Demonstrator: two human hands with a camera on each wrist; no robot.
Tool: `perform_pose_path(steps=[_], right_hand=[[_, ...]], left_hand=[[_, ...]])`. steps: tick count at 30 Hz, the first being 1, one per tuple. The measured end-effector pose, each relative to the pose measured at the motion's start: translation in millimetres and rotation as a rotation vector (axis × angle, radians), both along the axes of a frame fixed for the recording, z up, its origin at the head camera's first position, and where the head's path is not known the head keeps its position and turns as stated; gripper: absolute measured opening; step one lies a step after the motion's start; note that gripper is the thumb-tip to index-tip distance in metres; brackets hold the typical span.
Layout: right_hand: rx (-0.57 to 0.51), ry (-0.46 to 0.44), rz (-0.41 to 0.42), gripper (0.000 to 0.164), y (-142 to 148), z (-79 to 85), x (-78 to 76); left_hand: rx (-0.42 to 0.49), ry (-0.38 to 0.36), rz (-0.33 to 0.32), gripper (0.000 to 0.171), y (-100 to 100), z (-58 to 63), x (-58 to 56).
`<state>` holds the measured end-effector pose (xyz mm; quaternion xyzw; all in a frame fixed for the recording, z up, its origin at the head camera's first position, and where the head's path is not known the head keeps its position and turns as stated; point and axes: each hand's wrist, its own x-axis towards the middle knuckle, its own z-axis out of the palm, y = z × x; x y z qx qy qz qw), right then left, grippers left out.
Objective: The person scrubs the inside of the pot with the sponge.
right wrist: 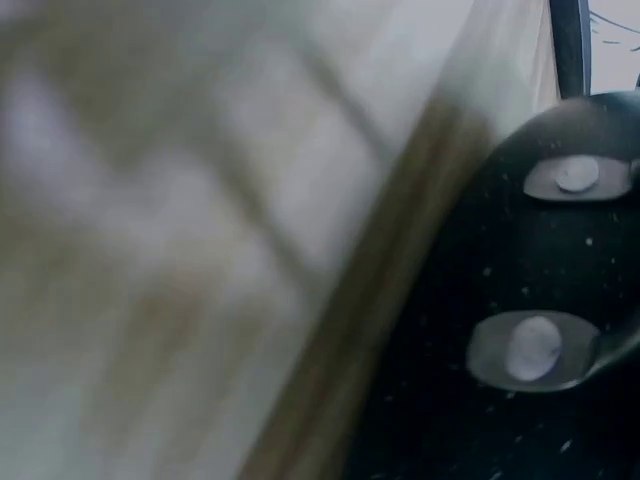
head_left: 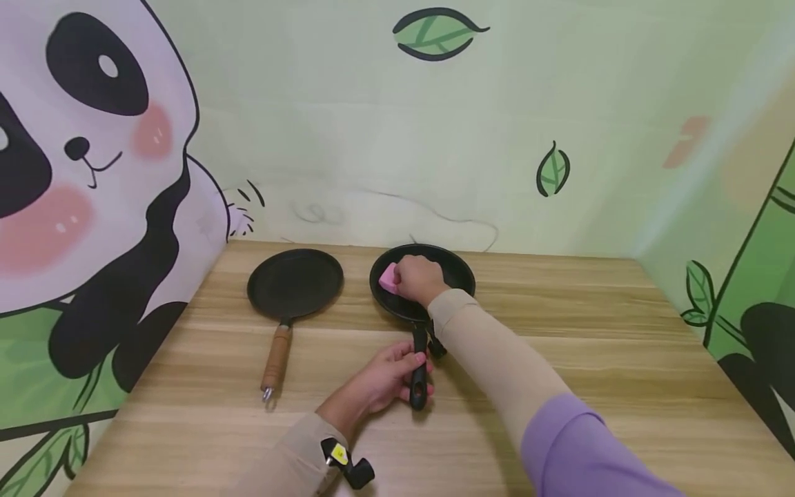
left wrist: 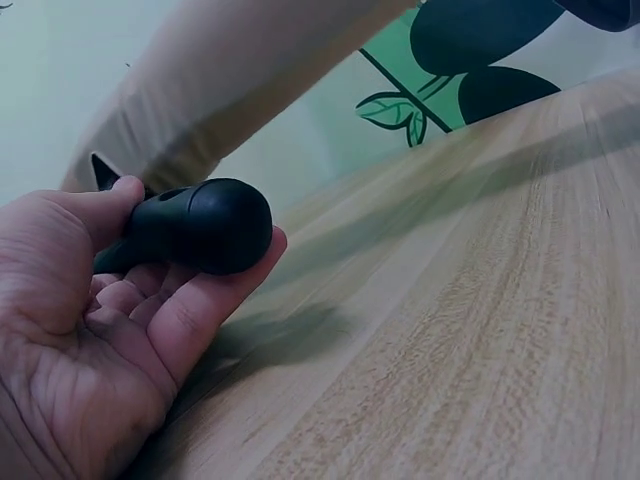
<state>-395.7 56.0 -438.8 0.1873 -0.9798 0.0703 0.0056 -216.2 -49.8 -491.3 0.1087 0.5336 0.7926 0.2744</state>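
Note:
A black frying pan (head_left: 459, 273) sits toward the back of the table, its handle (head_left: 419, 383) pointing at me. My left hand (head_left: 386, 376) grips that handle near its end, thumb on top and fingers beneath. In the left wrist view the rounded handle end (left wrist: 230, 225) lies between thumb and fingers, above the wood. Inside the pan, at its left part, my right hand (head_left: 421, 277) holds a pink sponge (head_left: 388, 278), mostly covered by the fingers. The right wrist view shows the pan's dark wall (right wrist: 450, 430) with two rivets (right wrist: 533, 348); the hand is outside that view.
Left of the frying pan lies a shallow black flat pan (head_left: 295, 283) with a wooden handle (head_left: 276, 359). The wood-grain table (head_left: 559, 324) meets a painted wall (head_left: 348, 138) close behind both pans. My right forearm (head_left: 497, 352) crosses over the table from the right.

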Motion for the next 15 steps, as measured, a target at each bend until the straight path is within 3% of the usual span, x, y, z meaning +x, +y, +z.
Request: perform_pose_path(steps=[7, 15], right_hand=[[0.007, 0.018, -0.042, 0.004, 2, -0.7, -12.2], [0.116, 0.047, 0.107, 0.004, 16, 3.4, -27.0]], left_hand=[[-0.008, -0.006, 0.007, 0.026, 1, 2.6, -0.1], [0.006, -0.013, 0.036, 0.028, 0, 1.6, -1.8]])
